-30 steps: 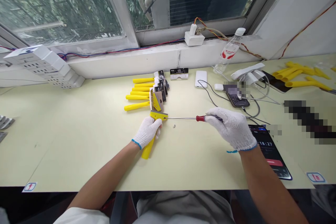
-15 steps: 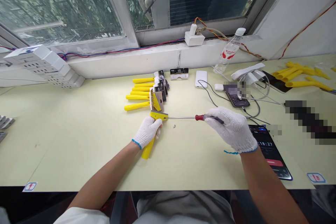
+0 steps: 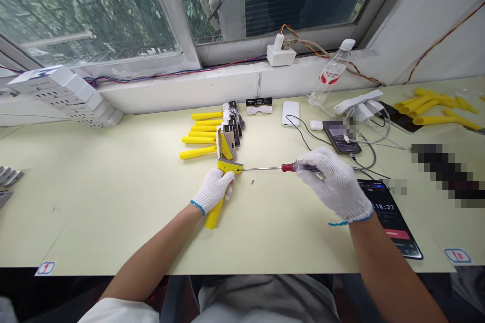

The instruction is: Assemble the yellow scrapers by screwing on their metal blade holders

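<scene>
My left hand (image 3: 214, 189), in a white knit glove, is closed around a yellow scraper (image 3: 230, 166), just below its head. The scraper's handle slants down toward the table's front edge. My gloved right hand (image 3: 331, 184) grips the handle of a screwdriver (image 3: 261, 168) with a red collar and a long metal shaft. The shaft lies level, and its tip meets the face of the scraper head. On the table below the shaft are tiny metal screws (image 3: 252, 181), too small to count. Beyond my left hand lie several yellow scrapers (image 3: 200, 153) with black-and-white packaging at their heads.
A phone (image 3: 394, 222) lies by my right forearm. Another phone (image 3: 339, 136), a power bank (image 3: 290, 113), cables and a water bottle (image 3: 329, 75) are behind it. Yellow handles (image 3: 428, 106) lie at the far right, stacked white boxes (image 3: 71, 96) at the back left.
My right hand's fingers have shifted slightly on the screwdriver handle. The screwdriver tip stays at the scraper head, and my left hand keeps its hold.
</scene>
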The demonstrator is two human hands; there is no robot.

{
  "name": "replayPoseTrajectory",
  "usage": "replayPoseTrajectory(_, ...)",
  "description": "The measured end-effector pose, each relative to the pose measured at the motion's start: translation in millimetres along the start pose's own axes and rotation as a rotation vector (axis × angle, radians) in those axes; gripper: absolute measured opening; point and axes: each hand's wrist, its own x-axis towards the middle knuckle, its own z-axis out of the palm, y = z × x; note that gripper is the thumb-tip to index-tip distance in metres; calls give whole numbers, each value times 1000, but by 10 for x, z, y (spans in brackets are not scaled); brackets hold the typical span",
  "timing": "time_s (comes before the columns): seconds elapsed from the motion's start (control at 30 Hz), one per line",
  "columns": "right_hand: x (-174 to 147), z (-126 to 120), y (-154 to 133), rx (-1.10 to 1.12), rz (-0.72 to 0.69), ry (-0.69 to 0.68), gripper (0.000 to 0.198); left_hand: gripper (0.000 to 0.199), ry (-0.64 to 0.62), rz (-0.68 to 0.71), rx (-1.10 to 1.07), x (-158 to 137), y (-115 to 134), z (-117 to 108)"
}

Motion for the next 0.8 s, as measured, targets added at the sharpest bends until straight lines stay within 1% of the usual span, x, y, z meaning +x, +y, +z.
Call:
replayPoseTrajectory(0.1, -49, 15, 40, -110, 2, 25, 19, 24, -5, 9, -4, 1, -6, 0)
replayPoseTrajectory(0.17, -76, 19, 60, -137, 25, 23, 19, 25, -8, 14, -8, 0, -5, -1)
replayPoseTrajectory(0.27, -71, 18, 55, -51, 86, 3, 32, 25, 1, 0, -4, 1, -8, -2)
replayPoseTrajectory(0.3, -58, 17, 45, -14, 95, -8, 33, 25, 4, -4, 0, 3, -11, -2)
replayPoseTrajectory(0.4, -11, 15, 6, 42, 73, -23, 20, 26, 4, 2, 6, 11, -23, 0)
replayPoseTrajectory(0.47, 2, 14, -12, 41, 65, -14, 17, 26, 3, 7, 3, 14, -29, 2)
replayPoseTrajectory(0.57, -22, 16, -7, -8, 48, 3, 20, 25, 7, 1, -4, 14, -28, 2)
replayPoseTrajectory(0.7, -87, 17, 30, -177, -4, 26, 18, 25, -3, 6, -9, 7, -14, -1)
replayPoseTrajectory(0.73, -94, 16, 33, -182, 8, 21, 19, 25, -6, 8, -8, 6, -12, -2)
replayPoseTrajectory(0.8, -87, 11, 23, -104, 44, -8, 28, 25, -7, 8, -5, 5, -11, -3)
